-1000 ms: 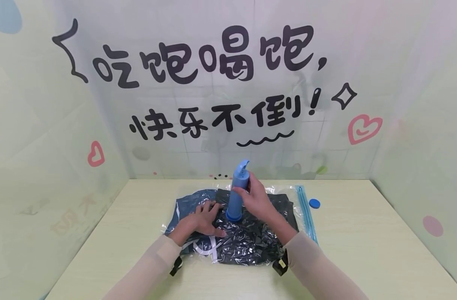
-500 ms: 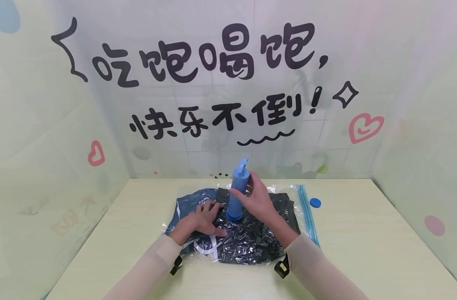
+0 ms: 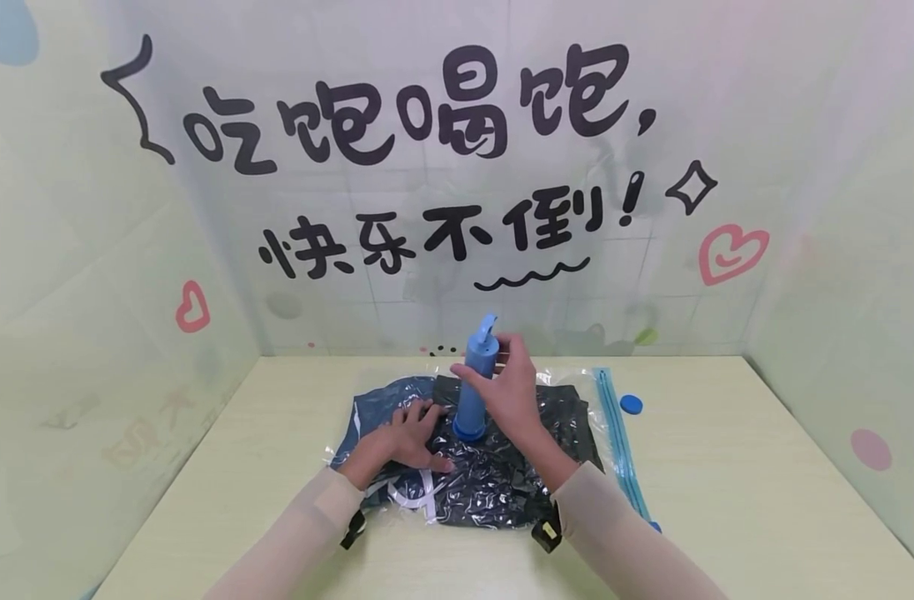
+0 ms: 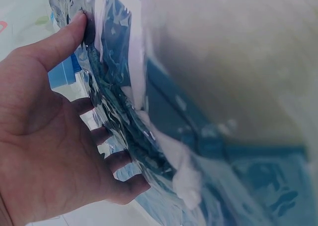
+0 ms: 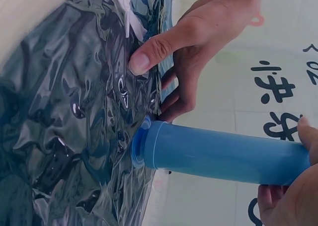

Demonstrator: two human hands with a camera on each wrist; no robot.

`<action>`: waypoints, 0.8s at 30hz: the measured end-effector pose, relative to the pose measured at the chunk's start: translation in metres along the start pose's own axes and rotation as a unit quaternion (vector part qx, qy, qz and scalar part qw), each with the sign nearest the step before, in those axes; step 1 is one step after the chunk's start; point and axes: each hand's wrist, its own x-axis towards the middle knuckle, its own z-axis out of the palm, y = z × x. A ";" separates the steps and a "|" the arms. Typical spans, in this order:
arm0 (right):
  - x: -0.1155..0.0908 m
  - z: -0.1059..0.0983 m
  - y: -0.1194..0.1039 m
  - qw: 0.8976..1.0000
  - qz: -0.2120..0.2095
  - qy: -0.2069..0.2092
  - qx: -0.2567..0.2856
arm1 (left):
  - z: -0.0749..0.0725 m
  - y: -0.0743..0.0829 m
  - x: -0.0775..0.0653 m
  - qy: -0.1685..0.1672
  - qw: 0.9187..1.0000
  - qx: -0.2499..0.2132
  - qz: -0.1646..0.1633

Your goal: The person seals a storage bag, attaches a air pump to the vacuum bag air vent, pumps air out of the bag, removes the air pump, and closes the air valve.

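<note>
A clear vacuum storage bag [image 3: 520, 492] lies flat on the table, wrinkled tight over dark folded clothes. On it stands a blue hand pump [image 3: 470, 408], its flared base against the bag's valve area and its light-blue handle at the top. My right hand [image 3: 512, 392] holds the upper barrel, thumb across the front and fingers behind; the right wrist view shows thumb and fingers at the barrel's far end. My left hand [image 3: 407, 437] rests on the bag left of the pump with fingers spread. In the left wrist view, its fingertips [image 4: 134, 182] touch the plastic.
A blue round cap [image 3: 631, 404] lies on the table [image 3: 741, 467] to the right of the bag. Along the bag's right edge runs a teal zip strip [image 3: 619, 433], with a small blue piece [image 3: 655, 527] at its near end. A printed curtain [image 3: 352, 317] stands behind.
My right hand has shifted up the pump's barrel and its wrist has moved left, uncovering the small blue piece by the zip strip. The pump and my left hand stay in place.
</note>
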 end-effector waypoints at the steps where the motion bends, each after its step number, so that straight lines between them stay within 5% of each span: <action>1: 0.000 0.001 0.000 1.000 -0.002 0.000 -0.003 | 0.000 0.000 0.000 0.000 1.000 -0.001 0.000; 7: 0.001 -0.002 0.003 1.000 -0.016 -0.021 -0.017 | 0.001 0.000 0.000 0.001 1.000 -0.003 -0.003; 14: 0.005 -0.009 0.001 0.993 -0.016 -0.118 0.010 | 0.001 -0.001 0.000 0.002 1.000 -0.002 -0.007; 24: 0.009 -0.021 0.003 0.977 -0.011 -0.206 0.055 | 0.001 0.001 0.000 0.005 1.000 -0.004 -0.009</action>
